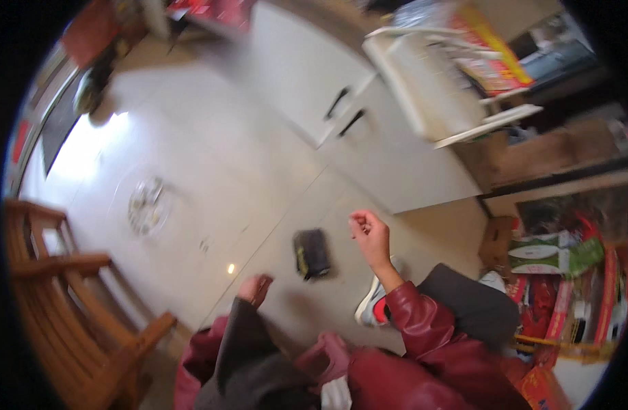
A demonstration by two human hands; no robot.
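Note:
My right hand (372, 237) is raised above the floor, its fingers curled together toward the thumb; whatever they hold, if anything, is too small to make out. My left hand (254, 290) sits beside my left knee, partly hidden by the dark trouser leg and smeared, so its fingers do not show clearly. Between and ahead of both hands, a small black block-shaped thing with yellowish marks along one side (312, 254) lies on the pale tiled floor (211, 171). Its exact kind is not clear, and neither hand touches it.
A wooden slatted chair (88, 301) stands at the left. A round clear thing with small pieces in it (148, 206) is on the floor ahead. White cabinet doors (396, 147) with black handles rise ahead right, beside a white rack (437, 85). Colourful packages (560, 256) fill the right side.

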